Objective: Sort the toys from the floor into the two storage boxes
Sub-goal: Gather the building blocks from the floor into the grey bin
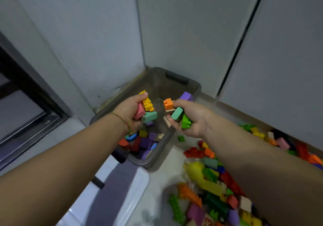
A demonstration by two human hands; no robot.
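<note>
A grey storage box (190, 84) stands in the corner of the room, with several coloured blocks (143, 142) lying in its near end. Over the box, my left hand (130, 109) grips a handful of blocks: a pink one (139, 112), a yellow studded one (148, 103) and a teal one (150, 116). My right hand (194, 119) holds another handful above the box's right rim: a green block (177, 113), a bright green brick (185, 122), an orange brick (168, 104) and a purple one (186, 96).
A heap of toy bricks (215, 187) covers the floor at the lower right, and more bricks (279, 142) run along the right wall. A white lidded box (111, 190) sits in front of the grey one. Walls close in behind, a dark window frame (33, 103) at left.
</note>
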